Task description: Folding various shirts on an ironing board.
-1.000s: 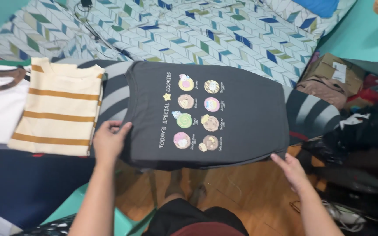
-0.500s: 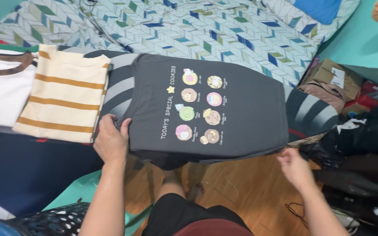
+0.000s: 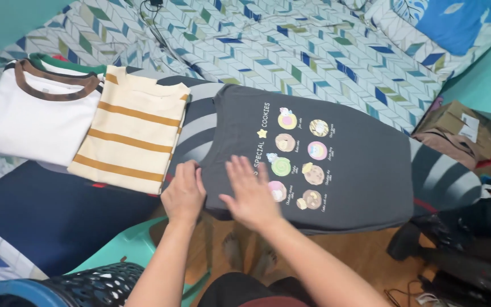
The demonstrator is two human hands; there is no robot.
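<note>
Pressing down on the dark grey T-shirt (image 3: 348,170), I have both hands on its near left corner. My left hand (image 3: 184,193) sits at the shirt's left edge with the fingers curled and close together; whether they pinch the cloth or only rest on it I cannot tell. My right hand (image 3: 251,193) lies flat just beside it, fingers spread wide, palm down on the fabric by the printed rows of round cookies, holding nothing.

That shirt lies folded on a striped grey cloth (image 3: 444,176) at the near edge of the bed (image 3: 291,45), its long axis running left to right, so nearly all of it stretches away to the right of my fingers. My right hand is the nearer one to that free stretch; my left stands at the very end.

Left of the shirt, well apart from my hands, lie a folded cream top with mustard stripes (image 3: 129,136) and a white top with a brown collar (image 3: 35,119).
</note>
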